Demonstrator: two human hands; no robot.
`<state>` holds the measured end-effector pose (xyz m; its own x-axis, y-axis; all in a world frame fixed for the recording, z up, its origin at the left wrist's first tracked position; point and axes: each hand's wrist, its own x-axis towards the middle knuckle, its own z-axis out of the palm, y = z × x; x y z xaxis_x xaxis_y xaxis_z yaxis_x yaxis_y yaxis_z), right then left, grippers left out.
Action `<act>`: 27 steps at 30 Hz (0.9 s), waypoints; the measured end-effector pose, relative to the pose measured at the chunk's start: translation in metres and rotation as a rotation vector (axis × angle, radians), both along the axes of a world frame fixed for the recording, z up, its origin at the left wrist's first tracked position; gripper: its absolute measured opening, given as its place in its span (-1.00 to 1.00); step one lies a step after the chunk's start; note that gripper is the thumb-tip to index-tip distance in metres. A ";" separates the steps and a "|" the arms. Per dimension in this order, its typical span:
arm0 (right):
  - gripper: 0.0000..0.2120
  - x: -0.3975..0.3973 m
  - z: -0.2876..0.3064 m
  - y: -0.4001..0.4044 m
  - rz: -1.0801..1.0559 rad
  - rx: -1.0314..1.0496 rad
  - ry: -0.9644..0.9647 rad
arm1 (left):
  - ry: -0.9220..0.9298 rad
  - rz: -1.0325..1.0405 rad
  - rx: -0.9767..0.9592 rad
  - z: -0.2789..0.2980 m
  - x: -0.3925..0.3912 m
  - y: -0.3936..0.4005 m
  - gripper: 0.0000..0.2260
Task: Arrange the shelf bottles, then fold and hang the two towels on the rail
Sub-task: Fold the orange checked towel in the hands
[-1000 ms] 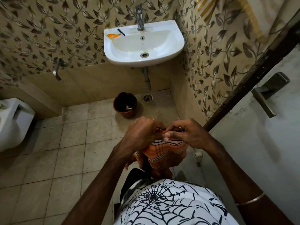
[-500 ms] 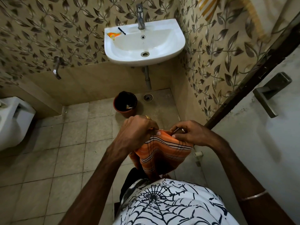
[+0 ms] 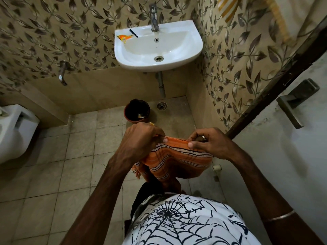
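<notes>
An orange towel point(image 3: 178, 160) with white and dark stripes hangs folded in front of my body, above the tiled floor. My left hand point(image 3: 139, 140) grips its upper left edge, fingers curled over the cloth. My right hand point(image 3: 208, 142) pinches the upper right edge between thumb and fingers. The top edge stretches between both hands and the rest sags below. A second towel point(image 3: 230, 6), pale with yellow stripes, hangs at the top right against the wall. No rail or shelf bottles show.
A white sink point(image 3: 159, 48) with a tap is on the far wall. A brown bucket point(image 3: 137, 111) stands on the floor below it, close to my left hand. A white toilet point(image 3: 14, 131) is at the left. A door with a handle point(image 3: 297, 101) is at the right.
My hands have moved apart, spreading the towel's top edge wider. The towel, bunched between them a second ago, now hangs as a broader folded panel.
</notes>
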<state>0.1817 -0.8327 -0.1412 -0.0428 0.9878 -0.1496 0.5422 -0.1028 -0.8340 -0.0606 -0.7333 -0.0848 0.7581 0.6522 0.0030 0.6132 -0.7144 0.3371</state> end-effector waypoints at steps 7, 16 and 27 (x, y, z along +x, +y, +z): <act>-0.94 -0.007 0.004 -0.001 0.048 0.054 -0.010 | 0.131 0.006 -0.091 0.003 0.012 -0.005 -0.39; -0.96 -0.008 0.010 -0.001 0.053 0.073 -0.012 | 0.021 -0.110 -0.128 -0.012 0.038 -0.020 -0.72; -0.65 0.014 0.002 -0.010 0.054 -0.138 -0.074 | -0.020 -0.084 -0.028 0.004 0.025 -0.015 -0.83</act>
